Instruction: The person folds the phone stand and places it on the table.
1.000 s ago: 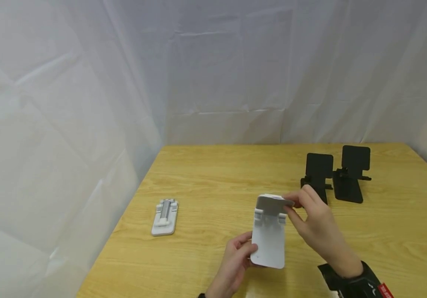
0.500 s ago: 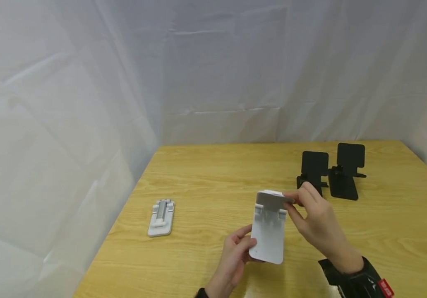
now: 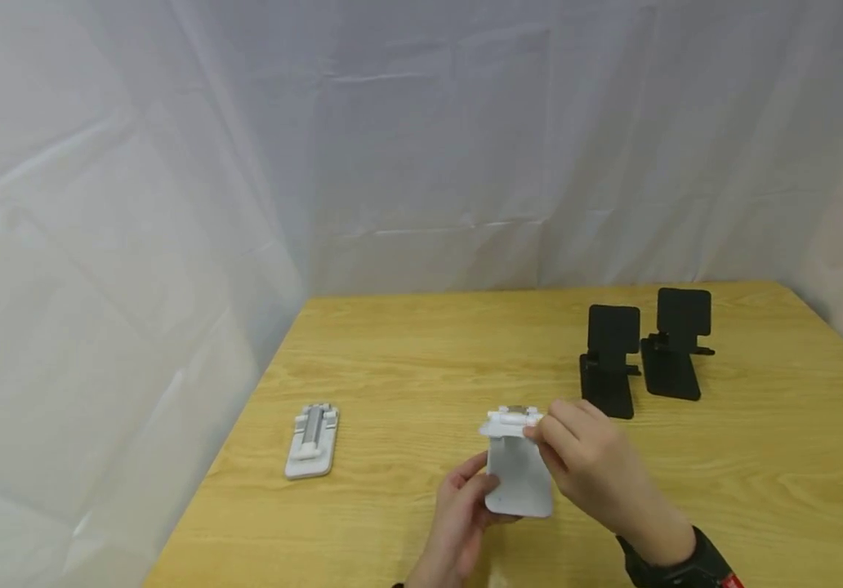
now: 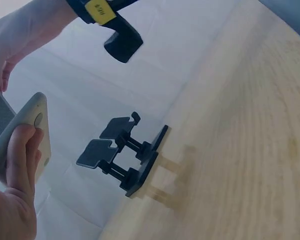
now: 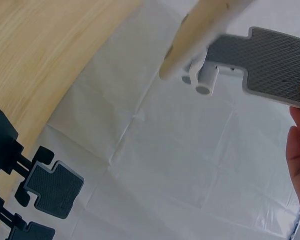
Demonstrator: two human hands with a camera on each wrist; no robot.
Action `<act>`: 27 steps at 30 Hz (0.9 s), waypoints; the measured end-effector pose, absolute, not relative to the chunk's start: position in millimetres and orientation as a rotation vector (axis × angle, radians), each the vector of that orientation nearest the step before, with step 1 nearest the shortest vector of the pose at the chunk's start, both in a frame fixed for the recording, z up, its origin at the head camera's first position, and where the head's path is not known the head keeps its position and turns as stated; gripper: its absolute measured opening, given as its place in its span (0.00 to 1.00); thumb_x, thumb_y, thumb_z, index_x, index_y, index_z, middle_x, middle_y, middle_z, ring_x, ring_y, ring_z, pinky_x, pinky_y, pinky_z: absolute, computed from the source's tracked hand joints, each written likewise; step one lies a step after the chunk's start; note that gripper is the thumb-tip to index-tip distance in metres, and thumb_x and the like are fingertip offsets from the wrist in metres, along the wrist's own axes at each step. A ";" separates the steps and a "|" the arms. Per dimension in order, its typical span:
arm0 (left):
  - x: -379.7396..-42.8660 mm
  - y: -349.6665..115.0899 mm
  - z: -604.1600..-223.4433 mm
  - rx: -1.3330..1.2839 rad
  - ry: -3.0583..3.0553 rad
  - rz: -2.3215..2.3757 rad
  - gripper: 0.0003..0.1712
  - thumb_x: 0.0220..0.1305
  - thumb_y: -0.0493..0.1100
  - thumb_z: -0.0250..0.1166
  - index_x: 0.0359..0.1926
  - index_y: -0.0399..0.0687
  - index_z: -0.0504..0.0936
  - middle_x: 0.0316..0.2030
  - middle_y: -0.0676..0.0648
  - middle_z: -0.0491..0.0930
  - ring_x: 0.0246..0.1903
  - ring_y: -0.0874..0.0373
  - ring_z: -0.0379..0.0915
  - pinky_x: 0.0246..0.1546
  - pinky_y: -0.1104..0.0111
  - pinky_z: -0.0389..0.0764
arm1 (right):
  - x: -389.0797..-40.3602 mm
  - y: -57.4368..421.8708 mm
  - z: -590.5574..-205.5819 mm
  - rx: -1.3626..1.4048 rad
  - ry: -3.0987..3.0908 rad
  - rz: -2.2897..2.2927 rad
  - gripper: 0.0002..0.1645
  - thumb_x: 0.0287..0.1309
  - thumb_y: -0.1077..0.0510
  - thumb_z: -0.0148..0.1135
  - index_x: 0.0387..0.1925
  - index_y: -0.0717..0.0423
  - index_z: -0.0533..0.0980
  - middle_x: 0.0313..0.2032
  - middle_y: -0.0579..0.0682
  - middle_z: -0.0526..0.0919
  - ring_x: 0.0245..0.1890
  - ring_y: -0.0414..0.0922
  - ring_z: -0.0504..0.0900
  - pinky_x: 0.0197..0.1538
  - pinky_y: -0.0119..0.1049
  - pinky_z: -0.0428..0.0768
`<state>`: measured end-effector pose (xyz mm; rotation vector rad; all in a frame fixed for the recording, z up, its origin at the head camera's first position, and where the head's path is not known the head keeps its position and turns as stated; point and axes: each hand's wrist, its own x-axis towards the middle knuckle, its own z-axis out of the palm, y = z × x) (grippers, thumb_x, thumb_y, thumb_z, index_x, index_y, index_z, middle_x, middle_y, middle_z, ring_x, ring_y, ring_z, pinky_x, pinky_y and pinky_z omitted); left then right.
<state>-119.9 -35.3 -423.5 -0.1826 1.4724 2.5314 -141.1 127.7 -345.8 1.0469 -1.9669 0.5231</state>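
A white folding phone stand [image 3: 520, 482] is held above the near middle of the table. My left hand [image 3: 458, 514] grips its flat base from the left, thumb on the face; the left wrist view shows fingers curled round the base's edge. My right hand [image 3: 590, 465] pinches the stand's top plate, whose grey textured pad [image 5: 277, 62] and hinge [image 5: 205, 77] show in the right wrist view. In the head view the top plate tilts toward me over the base, and the right fingers cover its right end.
A second white phone stand [image 3: 313, 441] lies folded on the wooden table [image 3: 392, 343] at left. Two black phone stands [image 3: 610, 359] [image 3: 677, 343] stand unfolded at the back right. White sheeting [image 3: 429, 147] hangs behind the table and on both sides.
The right hand has swung the white stand's top plate toward me and down, so its hinge side now faces up. The left hand keeps its grip on the base.
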 end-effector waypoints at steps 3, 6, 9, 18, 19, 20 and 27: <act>-125.2 -37.6 -419.7 -0.138 1.421 2.570 0.24 0.58 0.31 0.50 0.55 0.23 0.67 0.40 0.39 0.79 0.35 0.54 0.79 0.27 0.67 0.82 | -137.4 123.6 -350.8 1.074 -1.993 0.460 0.25 0.71 0.53 0.35 0.22 0.58 0.71 0.23 0.47 0.71 0.23 0.42 0.72 0.27 0.38 0.76; -129.7 -40.9 -414.6 -0.089 1.398 2.579 0.23 0.63 0.32 0.47 0.57 0.20 0.64 0.44 0.33 0.78 0.38 0.52 0.78 0.31 0.66 0.82 | -133.4 119.8 -359.9 1.095 -1.986 0.426 0.25 0.72 0.56 0.33 0.21 0.57 0.70 0.22 0.45 0.70 0.23 0.41 0.72 0.29 0.37 0.77; -132.3 -42.8 -410.5 -0.065 1.401 2.553 0.24 0.67 0.35 0.46 0.60 0.21 0.61 0.48 0.31 0.75 0.40 0.53 0.78 0.34 0.66 0.82 | -129.4 119.2 -369.7 1.081 -1.985 0.486 0.25 0.72 0.55 0.34 0.22 0.56 0.72 0.23 0.44 0.71 0.24 0.40 0.71 0.30 0.37 0.76; -132.2 -46.6 -412.1 -0.133 1.425 2.573 0.25 0.66 0.36 0.50 0.61 0.28 0.61 0.48 0.37 0.77 0.38 0.57 0.79 0.39 0.67 0.81 | -118.2 125.4 -380.5 0.680 -2.336 1.243 0.12 0.52 0.61 0.66 0.41 0.56 0.77 0.40 0.46 0.76 0.40 0.42 0.75 0.39 0.31 0.77; -132.4 -46.7 -412.2 -0.135 1.422 2.578 0.25 0.66 0.37 0.51 0.61 0.29 0.61 0.48 0.37 0.77 0.38 0.57 0.79 0.39 0.66 0.81 | -118.0 126.1 -379.7 0.578 -2.413 1.365 0.15 0.54 0.62 0.64 0.45 0.58 0.76 0.42 0.48 0.76 0.41 0.43 0.75 0.40 0.32 0.78; -132.4 -46.7 -412.2 -0.132 1.422 2.580 0.25 0.66 0.36 0.51 0.61 0.29 0.61 0.48 0.36 0.77 0.38 0.57 0.79 0.39 0.66 0.81 | -118.6 127.1 -378.7 0.474 -2.483 1.496 0.18 0.57 0.60 0.61 0.50 0.60 0.73 0.44 0.51 0.75 0.42 0.44 0.75 0.40 0.34 0.79; -131.2 -47.9 -412.8 -0.119 1.438 2.563 0.26 0.64 0.35 0.51 0.62 0.30 0.60 0.49 0.36 0.76 0.37 0.57 0.79 0.40 0.64 0.81 | -128.1 138.4 -384.9 0.324 -2.742 2.259 0.38 0.69 0.46 0.42 0.66 0.72 0.49 0.44 0.58 0.76 0.41 0.50 0.78 0.44 0.45 0.79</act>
